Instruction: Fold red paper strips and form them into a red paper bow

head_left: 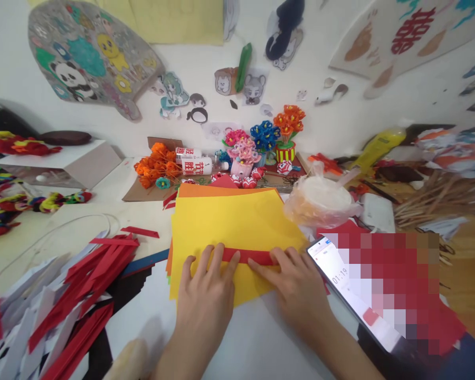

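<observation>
A folded red paper strip [243,256] lies across the top yellow sheet [237,221] of a stack of coloured paper. My left hand [208,287] rests over the strip's left end with its fingers spread and the index fingertip on the strip. From the right, my right hand [295,285] reaches in, its index fingertip on the middle of the strip and other fingertips at its right end. Both hands press from above with fingers apart. Orange sheets [227,190] show behind the yellow one.
A pile of red strips [98,274] and white strips lies at left. A phone [348,290] displaying 01:19 lies beside my right hand, partly pixelated around it. Behind the stack stand a plastic-wrapped tub [320,195], orange flowers [156,163] and small potted craft flowers [265,137].
</observation>
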Demonstrator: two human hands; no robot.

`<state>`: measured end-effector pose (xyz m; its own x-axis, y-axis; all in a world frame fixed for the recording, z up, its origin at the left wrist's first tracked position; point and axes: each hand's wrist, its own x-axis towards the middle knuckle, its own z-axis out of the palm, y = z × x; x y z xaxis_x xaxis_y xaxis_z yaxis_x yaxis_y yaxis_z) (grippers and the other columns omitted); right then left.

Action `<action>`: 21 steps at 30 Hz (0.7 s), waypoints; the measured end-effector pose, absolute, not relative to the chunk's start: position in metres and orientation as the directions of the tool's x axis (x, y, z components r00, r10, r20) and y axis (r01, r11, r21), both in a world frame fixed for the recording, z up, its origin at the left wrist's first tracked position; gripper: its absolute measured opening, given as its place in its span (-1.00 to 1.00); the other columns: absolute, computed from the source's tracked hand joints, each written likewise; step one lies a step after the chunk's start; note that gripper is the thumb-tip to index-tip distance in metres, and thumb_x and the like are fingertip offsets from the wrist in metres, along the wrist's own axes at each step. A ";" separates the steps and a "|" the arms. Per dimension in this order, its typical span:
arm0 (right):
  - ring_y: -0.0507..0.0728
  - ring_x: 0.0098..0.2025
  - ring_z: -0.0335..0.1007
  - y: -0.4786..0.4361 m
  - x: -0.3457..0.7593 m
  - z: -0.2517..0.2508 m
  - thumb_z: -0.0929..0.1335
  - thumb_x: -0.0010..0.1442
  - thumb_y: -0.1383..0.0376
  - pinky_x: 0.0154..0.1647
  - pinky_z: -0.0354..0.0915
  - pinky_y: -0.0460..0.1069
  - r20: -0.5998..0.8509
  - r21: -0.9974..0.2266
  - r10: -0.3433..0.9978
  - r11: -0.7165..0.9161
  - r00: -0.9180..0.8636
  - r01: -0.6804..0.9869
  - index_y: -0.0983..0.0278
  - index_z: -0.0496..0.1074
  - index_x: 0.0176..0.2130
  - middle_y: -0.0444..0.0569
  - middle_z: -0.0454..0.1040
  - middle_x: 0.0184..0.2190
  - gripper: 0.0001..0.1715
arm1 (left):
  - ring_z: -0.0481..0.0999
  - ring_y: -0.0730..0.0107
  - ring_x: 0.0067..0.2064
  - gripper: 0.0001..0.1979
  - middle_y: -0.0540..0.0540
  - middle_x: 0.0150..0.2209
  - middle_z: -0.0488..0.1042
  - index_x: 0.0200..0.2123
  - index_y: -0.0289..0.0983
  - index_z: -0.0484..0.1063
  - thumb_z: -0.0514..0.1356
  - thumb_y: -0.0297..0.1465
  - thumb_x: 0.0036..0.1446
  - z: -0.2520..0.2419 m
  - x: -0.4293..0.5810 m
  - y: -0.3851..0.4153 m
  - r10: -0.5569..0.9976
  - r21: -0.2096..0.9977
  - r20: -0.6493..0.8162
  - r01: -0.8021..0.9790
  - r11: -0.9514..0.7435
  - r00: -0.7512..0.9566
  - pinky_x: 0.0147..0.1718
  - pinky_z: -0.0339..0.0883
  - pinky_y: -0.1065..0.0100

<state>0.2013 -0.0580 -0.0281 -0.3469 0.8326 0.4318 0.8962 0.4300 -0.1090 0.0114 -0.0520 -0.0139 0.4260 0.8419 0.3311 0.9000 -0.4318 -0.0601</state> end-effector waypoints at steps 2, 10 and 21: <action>0.16 -0.29 0.17 -0.060 0.209 -0.030 0.19 -0.07 0.62 -0.34 0.09 0.03 0.461 -0.191 0.849 0.381 -0.260 0.905 0.07 0.54 -0.14 0.00 0.38 -0.37 -0.32 | 0.37 0.06 0.07 -0.62 -0.16 0.07 0.42 0.01 -0.10 0.44 0.07 -0.51 0.16 -0.014 0.011 -0.052 0.845 -0.057 0.329 0.902 -0.427 0.421 -0.06 0.17 0.02; 0.14 -0.32 0.19 -0.064 0.220 -0.034 0.17 0.10 0.58 -0.39 0.12 0.00 0.569 -0.195 0.781 0.432 -0.258 0.881 0.30 0.51 -0.36 0.01 0.40 -0.46 -0.61 | 0.36 0.06 0.07 -0.60 -0.14 0.06 0.42 -0.01 -0.08 0.46 0.06 -0.53 0.15 -0.016 0.011 -0.052 0.857 -0.034 0.324 0.911 -0.412 0.400 -0.04 0.19 0.02; 0.14 -0.30 0.26 -0.060 0.202 -0.029 0.15 0.14 0.57 -0.35 0.21 0.01 0.555 -0.408 0.796 0.512 -0.240 0.756 0.29 0.46 -0.27 0.01 0.42 -0.37 -0.62 | 0.38 0.06 0.03 -0.60 -0.16 0.04 0.43 -0.03 -0.10 0.48 0.07 -0.54 0.12 -0.018 0.011 -0.050 0.847 -0.022 0.344 0.905 -0.425 0.406 -0.09 0.22 0.05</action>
<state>0.2021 -0.0598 -0.0290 -0.2398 0.7965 0.5551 0.7560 0.5119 -0.4079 0.0108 -0.0504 -0.0183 0.4065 0.8465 0.3438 0.9047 -0.4254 -0.0222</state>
